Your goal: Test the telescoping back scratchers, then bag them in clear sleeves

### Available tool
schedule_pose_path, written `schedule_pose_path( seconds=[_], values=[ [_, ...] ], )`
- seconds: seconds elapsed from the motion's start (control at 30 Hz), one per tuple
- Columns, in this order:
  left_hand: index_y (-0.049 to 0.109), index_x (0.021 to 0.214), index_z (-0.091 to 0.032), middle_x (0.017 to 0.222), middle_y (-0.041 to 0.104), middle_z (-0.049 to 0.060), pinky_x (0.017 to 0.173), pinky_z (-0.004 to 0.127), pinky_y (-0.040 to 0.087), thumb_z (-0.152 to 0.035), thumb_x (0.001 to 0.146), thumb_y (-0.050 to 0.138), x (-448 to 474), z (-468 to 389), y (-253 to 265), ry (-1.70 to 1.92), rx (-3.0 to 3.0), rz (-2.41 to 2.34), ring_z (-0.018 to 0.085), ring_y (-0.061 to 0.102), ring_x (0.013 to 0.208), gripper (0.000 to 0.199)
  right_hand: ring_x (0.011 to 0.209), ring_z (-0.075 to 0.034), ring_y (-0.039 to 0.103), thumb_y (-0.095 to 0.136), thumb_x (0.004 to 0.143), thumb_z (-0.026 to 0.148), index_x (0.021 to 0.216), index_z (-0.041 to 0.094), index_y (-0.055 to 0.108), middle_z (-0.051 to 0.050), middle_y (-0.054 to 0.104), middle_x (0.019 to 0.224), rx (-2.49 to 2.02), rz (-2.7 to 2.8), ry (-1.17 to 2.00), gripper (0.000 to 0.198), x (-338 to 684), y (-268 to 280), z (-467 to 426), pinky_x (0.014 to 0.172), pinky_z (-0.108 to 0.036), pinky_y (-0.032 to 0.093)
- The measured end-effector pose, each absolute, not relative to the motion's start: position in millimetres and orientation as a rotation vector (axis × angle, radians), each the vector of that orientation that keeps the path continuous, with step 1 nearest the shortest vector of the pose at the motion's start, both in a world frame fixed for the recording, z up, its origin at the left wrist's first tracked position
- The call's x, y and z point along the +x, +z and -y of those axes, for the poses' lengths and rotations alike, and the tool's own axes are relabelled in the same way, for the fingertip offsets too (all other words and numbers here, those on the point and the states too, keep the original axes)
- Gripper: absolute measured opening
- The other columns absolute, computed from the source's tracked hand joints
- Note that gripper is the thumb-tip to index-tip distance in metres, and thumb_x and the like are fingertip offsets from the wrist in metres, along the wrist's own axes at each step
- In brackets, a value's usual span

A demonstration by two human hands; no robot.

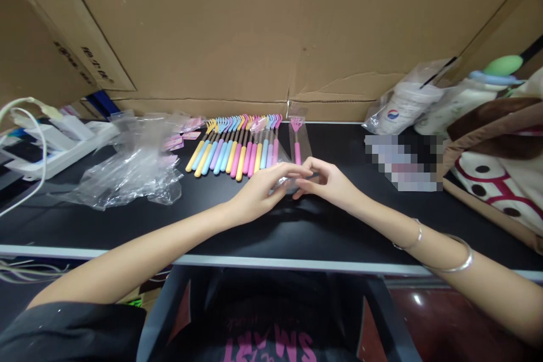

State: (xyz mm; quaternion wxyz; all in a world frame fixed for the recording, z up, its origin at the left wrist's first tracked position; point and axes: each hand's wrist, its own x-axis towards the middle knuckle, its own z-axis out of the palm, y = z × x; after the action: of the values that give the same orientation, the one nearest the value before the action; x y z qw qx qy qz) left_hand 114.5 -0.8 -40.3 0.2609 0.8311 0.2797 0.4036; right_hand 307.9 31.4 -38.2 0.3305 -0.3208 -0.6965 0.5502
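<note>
My left hand (pixel 263 189) and my right hand (pixel 328 184) meet above the black table, fingers curled toward each other. Clear plastic (pixel 289 185) shows between their fingertips, both hands closed on it. Just beyond them lies a pink back scratcher (pixel 297 151) in a narrow clear plastic bag, its claw head pointing away; my fingers cover the near end. To its left is a row of several back scratchers (pixel 233 150) with yellow, blue, purple and pink handles, side by side. Whether the plastic in my fingers belongs to the pink one's bag is hard to tell.
Crumpled clear plastic bags (pixel 136 164) and pink cards (pixel 180 134) lie at the left, beside a white power strip (pixel 63 150) with cables. At the right stand a bagged cup (pixel 407 107), a bottle (pixel 475 93) and a fabric bag (pixel 500 169). Cardboard (pixel 254 28) walls the back.
</note>
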Motion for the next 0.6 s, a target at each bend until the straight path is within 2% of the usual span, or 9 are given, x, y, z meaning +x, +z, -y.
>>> schedule_pose_path(
  seconds=[0.17, 0.27, 0.37, 0.47, 0.6],
  values=[
    [0.057, 0.116, -0.02, 0.116, 0.065, 0.008, 0.086, 0.028, 0.052, -0.018, 0.095, 0.045, 114.8, 1.3, -39.1, 1.106, 2.235, -0.765, 0.018, 0.062, 0.107, 0.025, 0.066, -0.016, 0.07, 0.071, 0.076, 0.035, 0.082, 0.019, 0.051, 0.003, 0.06, 0.081, -0.772, 1.871, 1.401, 0.027, 309.1, -41.6, -32.3, 0.064, -0.028, 0.054],
    [0.056, 0.119, -0.02, 0.119, 0.062, 0.009, 0.087, 0.029, 0.052, -0.017, 0.093, 0.045, 114.5, 1.4, -39.1, 1.073, 2.252, -0.748, 0.018, 0.06, 0.109, 0.028, 0.067, -0.015, 0.068, 0.07, 0.075, 0.028, 0.08, 0.02, 0.049, 0.004, 0.06, 0.077, -0.782, 1.881, 1.364, 0.023, 310.1, -42.1, -34.4, 0.065, -0.028, 0.054],
    [0.053, 0.123, -0.022, 0.126, 0.059, 0.008, 0.099, 0.036, 0.047, -0.018, 0.09, 0.05, 113.4, 0.2, -39.1, 1.033, 2.401, -0.731, 0.02, 0.055, 0.118, 0.033, 0.067, -0.014, 0.067, 0.068, 0.072, 0.023, 0.077, 0.021, 0.048, 0.004, 0.061, 0.072, -0.787, 1.898, 1.309, 0.021, 312.0, -41.7, -38.2, 0.065, -0.027, 0.053],
    [0.05, 0.127, -0.024, 0.134, 0.055, 0.008, 0.107, 0.043, 0.039, -0.024, 0.087, 0.057, 110.9, -2.5, -38.9, 0.963, 2.626, -0.793, 0.024, 0.045, 0.128, 0.041, 0.067, -0.014, 0.067, 0.066, 0.073, 0.022, 0.08, 0.021, 0.049, 0.004, 0.062, 0.071, -0.797, 1.905, 1.326, 0.019, 314.0, -41.6, -42.8, 0.066, -0.027, 0.053],
    [0.045, 0.133, -0.024, 0.141, 0.049, 0.009, 0.109, 0.047, 0.036, -0.033, 0.087, 0.061, 106.9, -6.4, -39.7, 0.879, 2.767, -0.851, 0.026, 0.04, 0.132, 0.05, 0.068, -0.015, 0.069, 0.068, 0.076, 0.029, 0.088, 0.02, 0.052, 0.003, 0.065, 0.073, -0.858, 1.855, 1.399, 0.022, 316.3, -41.1, -47.3, 0.068, -0.028, 0.054]
  ],
)
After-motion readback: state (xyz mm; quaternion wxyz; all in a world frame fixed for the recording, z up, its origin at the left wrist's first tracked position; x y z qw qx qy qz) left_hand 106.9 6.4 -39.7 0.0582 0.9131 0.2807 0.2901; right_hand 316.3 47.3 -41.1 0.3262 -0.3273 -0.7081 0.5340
